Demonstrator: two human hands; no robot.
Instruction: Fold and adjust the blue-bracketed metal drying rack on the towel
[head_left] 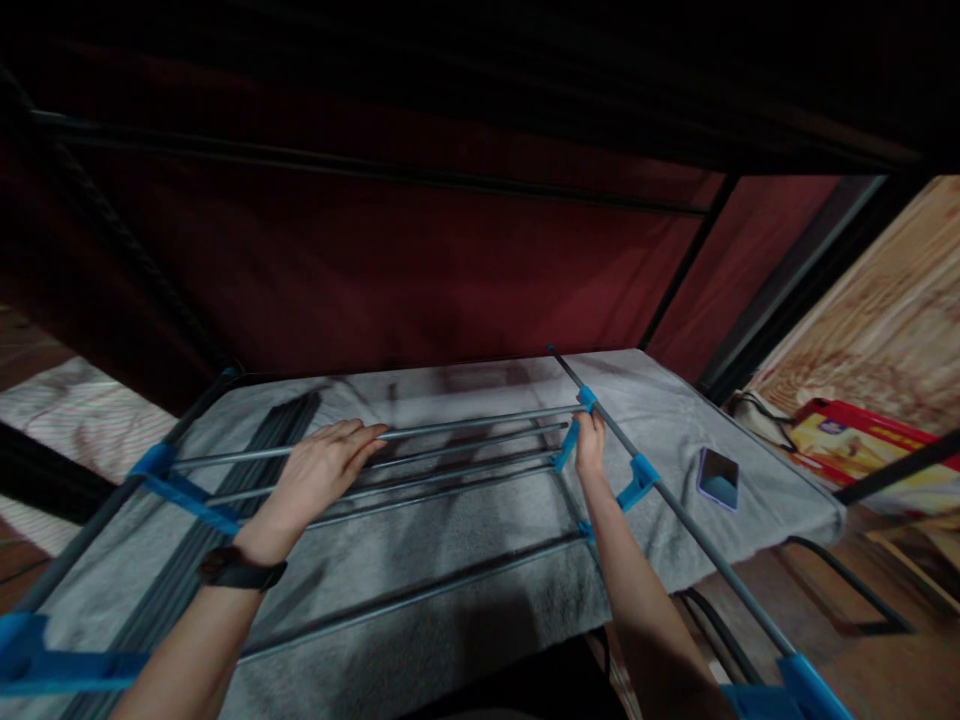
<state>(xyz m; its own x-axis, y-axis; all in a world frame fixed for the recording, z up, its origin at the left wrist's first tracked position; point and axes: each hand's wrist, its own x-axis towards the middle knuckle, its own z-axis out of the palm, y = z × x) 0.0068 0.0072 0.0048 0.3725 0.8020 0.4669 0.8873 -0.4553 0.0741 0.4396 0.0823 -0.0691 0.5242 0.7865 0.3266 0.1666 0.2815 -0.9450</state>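
Observation:
A frame of grey tubes and blue plastic connectors stands over a cloth-covered surface. My left hand (319, 475), with a dark watch at the wrist, closes over the top grey tube (465, 423) left of its middle. That tube runs from a blue connector (154, 462) on the left side to a blue connector (587, 397) on the right side. Just below the right connector, my right hand (590, 442) grips the same tube near its end; the fingertips are partly hidden. A blue arm piece (568, 446) hangs beside this hand. Several lower tubes (450, 470) run roughly parallel beneath.
A bundle of grey tubes (180, 560) lies at the left on the grey cloth (420, 570). On the right are a phone (718, 478) and a red and yellow box (862, 445). Dark posts and a red panel (420, 270) enclose the back.

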